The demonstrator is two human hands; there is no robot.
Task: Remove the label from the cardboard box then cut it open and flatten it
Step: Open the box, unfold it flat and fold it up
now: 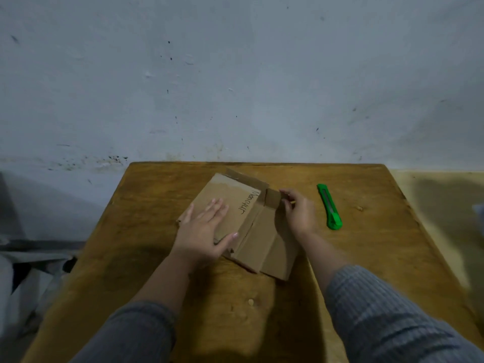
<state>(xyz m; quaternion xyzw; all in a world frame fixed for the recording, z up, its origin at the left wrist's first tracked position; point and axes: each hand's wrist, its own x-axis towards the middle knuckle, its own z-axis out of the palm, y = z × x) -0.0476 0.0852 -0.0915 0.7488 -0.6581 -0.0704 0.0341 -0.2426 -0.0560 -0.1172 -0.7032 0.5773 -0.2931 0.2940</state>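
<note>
A brown cardboard box (252, 231) lies mostly flattened in the middle of the wooden table (146, 231), with black handwriting on its top panel. My left hand (207, 229) rests flat on the left part of that panel, fingers spread, thumb along the near edge. My right hand (297, 212) pinches a small raised flap at the box's far right corner. A green utility knife (330, 206) lies on the table to the right of my right hand, apart from it. No label is visible on the box.
The table's far edge meets a pale, scuffed wall (235, 74). Grey fabric or bags (31, 271) lie on the floor beside the table's left edge. Small crumbs (250, 302) sit on the near tabletop. Bare wood shows to the right of the knife.
</note>
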